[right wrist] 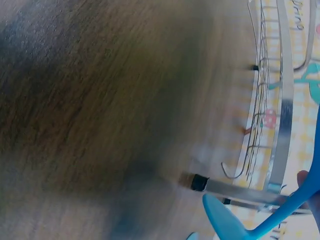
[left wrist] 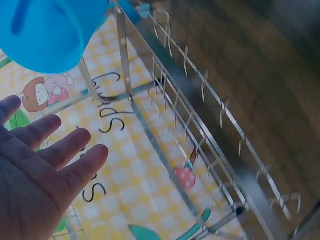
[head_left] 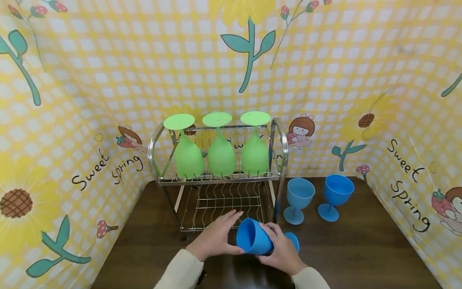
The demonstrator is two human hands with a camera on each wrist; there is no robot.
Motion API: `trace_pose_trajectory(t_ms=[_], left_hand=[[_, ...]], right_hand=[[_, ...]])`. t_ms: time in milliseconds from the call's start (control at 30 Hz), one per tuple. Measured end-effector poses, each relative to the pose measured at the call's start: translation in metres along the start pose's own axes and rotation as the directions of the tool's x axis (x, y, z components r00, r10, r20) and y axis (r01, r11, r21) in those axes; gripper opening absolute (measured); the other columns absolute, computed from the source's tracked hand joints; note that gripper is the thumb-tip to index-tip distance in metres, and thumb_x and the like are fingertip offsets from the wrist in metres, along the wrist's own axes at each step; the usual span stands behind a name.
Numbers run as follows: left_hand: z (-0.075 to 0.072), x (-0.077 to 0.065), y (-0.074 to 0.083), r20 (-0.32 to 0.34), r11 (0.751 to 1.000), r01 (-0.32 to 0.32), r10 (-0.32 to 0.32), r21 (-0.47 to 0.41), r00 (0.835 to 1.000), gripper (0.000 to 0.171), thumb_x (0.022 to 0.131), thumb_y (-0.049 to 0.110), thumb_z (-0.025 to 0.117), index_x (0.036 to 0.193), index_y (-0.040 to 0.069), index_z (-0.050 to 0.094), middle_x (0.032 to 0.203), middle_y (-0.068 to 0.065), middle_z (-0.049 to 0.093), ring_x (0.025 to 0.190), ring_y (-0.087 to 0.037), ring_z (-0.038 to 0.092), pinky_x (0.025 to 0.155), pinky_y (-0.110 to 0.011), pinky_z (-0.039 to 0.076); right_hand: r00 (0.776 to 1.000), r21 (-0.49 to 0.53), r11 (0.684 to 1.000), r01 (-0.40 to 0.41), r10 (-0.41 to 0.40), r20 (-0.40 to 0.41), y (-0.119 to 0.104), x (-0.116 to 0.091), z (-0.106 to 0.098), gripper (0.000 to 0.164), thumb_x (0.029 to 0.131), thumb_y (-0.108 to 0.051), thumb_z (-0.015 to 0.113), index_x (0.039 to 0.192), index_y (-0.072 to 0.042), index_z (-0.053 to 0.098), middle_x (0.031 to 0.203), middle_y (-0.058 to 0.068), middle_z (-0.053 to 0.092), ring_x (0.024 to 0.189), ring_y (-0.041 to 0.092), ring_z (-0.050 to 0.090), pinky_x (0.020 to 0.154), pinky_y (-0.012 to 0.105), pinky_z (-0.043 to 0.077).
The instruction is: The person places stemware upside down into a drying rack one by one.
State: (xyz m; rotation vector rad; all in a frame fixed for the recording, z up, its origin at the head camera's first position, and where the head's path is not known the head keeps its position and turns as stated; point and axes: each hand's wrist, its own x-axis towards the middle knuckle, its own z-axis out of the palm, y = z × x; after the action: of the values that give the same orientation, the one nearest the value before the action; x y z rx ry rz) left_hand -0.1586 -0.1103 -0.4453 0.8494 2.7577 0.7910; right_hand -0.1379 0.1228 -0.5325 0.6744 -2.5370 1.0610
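My right hand (head_left: 281, 251) grips a blue plastic goblet (head_left: 264, 240) by its bowl, in front of the dish rack. The goblet lies tilted on its side, mouth toward the left and foot out to the right. Its stem and foot (right wrist: 225, 220) show at the bottom of the right wrist view. Beside the rim is my left hand (head_left: 216, 237), thumb near the cup's lower edge. In the left wrist view that hand's fingers (left wrist: 82, 165) are spread and straight, apart from the goblet. Three green goblets (head_left: 221, 156) stand upside down on the rack's upper tier.
A two-tier metal dish rack (head_left: 220, 182) stands at the back of the brown table (head_left: 133, 249); its lower wire shelf (head_left: 227, 202) bears nothing. Two more blue goblets, one lighter (head_left: 300, 193) and one darker (head_left: 338, 190), stand upright to its right. A yellow checked cloth (head_left: 144, 80) hangs behind.
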Motion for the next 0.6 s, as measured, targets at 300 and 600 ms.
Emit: trace_pose_trajectory(t_ms=[300, 600], left_hand=[[0.0, -0.01, -0.006, 0.066, 0.995, -0.064, 0.059, 0.072, 0.996, 0.099, 0.07, 0.053, 0.08, 0.148, 0.01, 0.035, 0.146, -0.018, 0.04, 0.124, -0.039, 0.047, 0.093, -0.055, 0.045], [0.014, -0.017, -0.008, 0.028, 0.986, -0.132, 0.13, 0.099, 0.991, 0.106, 0.067, 0.052, 0.082, 0.148, 0.006, 0.032, 0.145, -0.019, 0.039, 0.123, -0.037, 0.049, 0.093, -0.052, 0.046]], right_hand=[[0.983, -0.08, 0.982, 0.17, -0.163, 0.083, -0.008, 0.003, -0.001, 0.083, 0.065, -0.031, 0.088, 0.136, -0.011, 0.051, 0.126, 0.016, 0.051, 0.093, 0.028, 0.063, 0.074, 0.044, 0.055], [0.971, -0.137, 0.966, 0.22, -0.204, 0.122, -0.014, 0.005, -0.003, 0.082, 0.066, -0.035, 0.087, 0.137, -0.014, 0.051, 0.124, 0.018, 0.052, 0.092, 0.028, 0.063, 0.071, 0.041, 0.056]])
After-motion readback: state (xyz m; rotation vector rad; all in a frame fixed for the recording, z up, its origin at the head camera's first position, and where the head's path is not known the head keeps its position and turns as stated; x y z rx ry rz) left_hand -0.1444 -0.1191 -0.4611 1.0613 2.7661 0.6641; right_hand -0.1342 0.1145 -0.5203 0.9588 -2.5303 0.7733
